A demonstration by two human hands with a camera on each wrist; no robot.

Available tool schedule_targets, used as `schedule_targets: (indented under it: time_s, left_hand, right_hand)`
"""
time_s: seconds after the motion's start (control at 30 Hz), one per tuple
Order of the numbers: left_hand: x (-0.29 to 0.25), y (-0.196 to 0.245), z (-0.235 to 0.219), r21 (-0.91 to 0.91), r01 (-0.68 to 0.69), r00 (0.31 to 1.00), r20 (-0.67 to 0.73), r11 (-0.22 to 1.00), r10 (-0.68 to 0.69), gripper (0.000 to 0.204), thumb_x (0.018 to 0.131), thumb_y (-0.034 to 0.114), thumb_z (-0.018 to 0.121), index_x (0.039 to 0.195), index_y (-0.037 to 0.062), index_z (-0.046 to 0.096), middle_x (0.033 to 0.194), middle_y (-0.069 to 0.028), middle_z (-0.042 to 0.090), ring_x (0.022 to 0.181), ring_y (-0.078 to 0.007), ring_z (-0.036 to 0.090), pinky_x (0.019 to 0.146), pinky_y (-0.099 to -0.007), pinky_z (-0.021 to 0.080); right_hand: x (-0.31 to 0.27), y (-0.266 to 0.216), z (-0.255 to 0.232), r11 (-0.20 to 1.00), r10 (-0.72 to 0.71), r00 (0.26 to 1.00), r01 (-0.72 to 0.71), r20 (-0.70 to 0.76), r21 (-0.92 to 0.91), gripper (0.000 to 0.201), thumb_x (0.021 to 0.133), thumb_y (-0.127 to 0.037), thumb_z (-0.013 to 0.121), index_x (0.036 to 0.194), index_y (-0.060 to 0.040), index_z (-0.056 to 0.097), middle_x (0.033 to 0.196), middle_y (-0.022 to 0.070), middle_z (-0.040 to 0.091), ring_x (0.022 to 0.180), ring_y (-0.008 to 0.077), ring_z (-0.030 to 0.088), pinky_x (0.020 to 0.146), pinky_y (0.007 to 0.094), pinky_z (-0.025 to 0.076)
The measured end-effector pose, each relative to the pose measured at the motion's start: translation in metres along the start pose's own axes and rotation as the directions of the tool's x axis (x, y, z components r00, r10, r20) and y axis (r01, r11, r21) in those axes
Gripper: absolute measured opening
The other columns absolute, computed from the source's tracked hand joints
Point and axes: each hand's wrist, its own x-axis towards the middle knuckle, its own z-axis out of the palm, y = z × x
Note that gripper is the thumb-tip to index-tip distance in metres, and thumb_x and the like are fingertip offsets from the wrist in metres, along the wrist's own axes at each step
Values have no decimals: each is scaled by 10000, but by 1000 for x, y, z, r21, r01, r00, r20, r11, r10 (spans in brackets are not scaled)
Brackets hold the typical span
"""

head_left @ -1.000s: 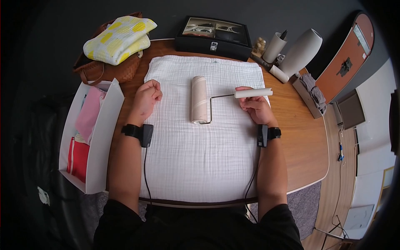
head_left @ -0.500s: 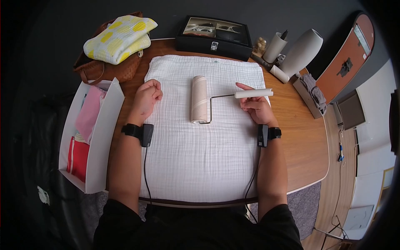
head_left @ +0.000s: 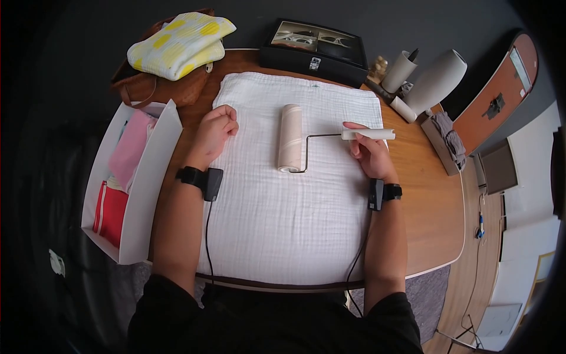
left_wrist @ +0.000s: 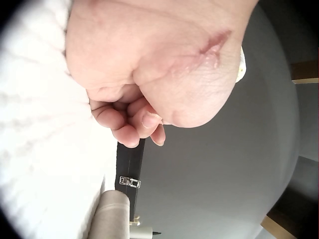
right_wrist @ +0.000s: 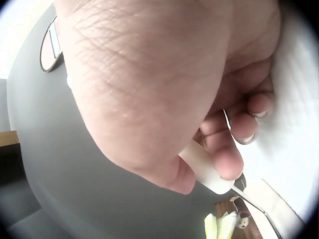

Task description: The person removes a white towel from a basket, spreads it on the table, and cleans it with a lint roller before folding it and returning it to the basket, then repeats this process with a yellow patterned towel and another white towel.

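A lint roller [head_left: 290,138] lies on a white quilted cloth [head_left: 277,224], its sheet roll pointing away from me and its bent wire running right to a white handle [head_left: 380,134]. My right hand [head_left: 373,158] pinches that handle, the thumb on the near side and the index finger beyond it. In the right wrist view, the handle [right_wrist: 204,172] shows between thumb and fingers. Left of the roller, my left hand [head_left: 217,134] rests at the cloth's edge, fingers loosely curled around nothing. The left wrist view shows those curled fingers [left_wrist: 127,134] close over the cloth.
At left stands a white box [head_left: 150,194] with pink and red fabric. Behind it, a brown bag [head_left: 171,91] bears a yellow-spotted cloth [head_left: 180,47]. A black glasses case [head_left: 312,62] is at the back. Back right are a white vase [head_left: 436,79] and a box of grey cloth [head_left: 448,141].
My right thumb has come over the handle, where before the fingers lay behind it. The head view has shifted a little; the left hand still rests at the cloth's edge.
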Motion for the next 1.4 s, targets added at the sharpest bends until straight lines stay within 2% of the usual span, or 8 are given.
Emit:
schedule_targets:
  time_s: [0.13, 0.53, 0.73, 0.87, 1.07, 1.2, 1.3, 1.4]
  left_hand:
    - [1, -2, -2, -5, -2, 1000, -1, 1000, 2, 129, 934, -28, 463, 945, 33, 576, 738, 17, 473, 700, -121, 469, 727, -272, 397]
    - [1, -2, -2, -7, 1, 1000, -16, 1000, -1, 133, 939, -28, 470, 936, 32, 588, 754, 13, 486, 703, -120, 480, 729, -267, 408]
    - [1, 0, 0, -13, -1, 1000, -12, 1000, 0, 128, 943, -26, 475, 935, 30, 590, 757, 13, 487, 701, -117, 481, 717, -266, 408]
    - [1, -1, -1, -15, -4, 1000, -4, 1000, 4, 123, 948, -21, 477, 935, 28, 588, 760, 14, 485, 699, -112, 477, 709, -265, 405]
    - [3, -3, -1, -14, -5, 1000, -8, 1000, 5, 132, 931, -26, 465, 928, 25, 586, 757, 10, 486, 691, -113, 469, 707, -267, 404]
    - [4, -4, -3, -10, -10, 1000, 4, 1000, 10, 138, 919, -28, 455, 924, 25, 582, 749, 8, 483, 688, -117, 465, 703, -271, 403]
    - [2, -3, -2, 9, 1, 1000, -20, 1000, -1, 141, 920, -29, 447, 922, 25, 577, 744, 9, 478, 688, -118, 463, 700, -270, 399]
    - [3, -3, -2, 10, 0, 1000, -13, 1000, 0, 144, 922, -29, 441, 919, 25, 574, 742, 10, 475, 688, -118, 463, 696, -265, 396]
  right_hand:
    - [0, -2, 3, 999, -21, 999, 22, -27, 29, 384, 1059, -228, 626, 1359, -11, 727, 786, -31, 580, 734, 90, 480, 656, 242, 356]
    - [0, 0, -1, 984, -59, 997, 65, -41, 167, 378, 1013, -213, 608, 1262, 39, 740, 705, -11, 552, 672, 121, 457, 651, 265, 374]
    - [-2, -5, -22, 979, -61, 981, 94, -186, 178, 441, 1067, -345, 572, 1165, 51, 739, 649, -5, 482, 634, 124, 407, 624, 282, 335]
    - [-2, -5, -36, 950, -6, 954, 99, -301, 295, 531, 1102, -452, 548, 996, 34, 734, 582, -17, 420, 565, 122, 350, 578, 306, 285]
    - [3, -4, 14, 998, 4, 944, 19, -329, 65, 434, 1111, -366, 547, 1003, 7, 741, 578, -35, 389, 549, 108, 321, 559, 296, 257]
    - [-2, -12, 57, 986, 82, 975, -110, -204, -125, 437, 1116, -347, 563, 1106, 34, 777, 646, -50, 412, 604, 74, 317, 582, 276, 255]
    - [0, -10, 47, 997, 41, 960, -58, -279, -51, 354, 1085, -327, 627, 1030, -19, 791, 635, -63, 427, 586, 72, 347, 557, 271, 260]
    - [6, 5, -7, 989, -14, 908, 73, -419, 126, 308, 1072, -317, 645, 976, -40, 739, 633, -63, 444, 546, 68, 357, 521, 281, 265]
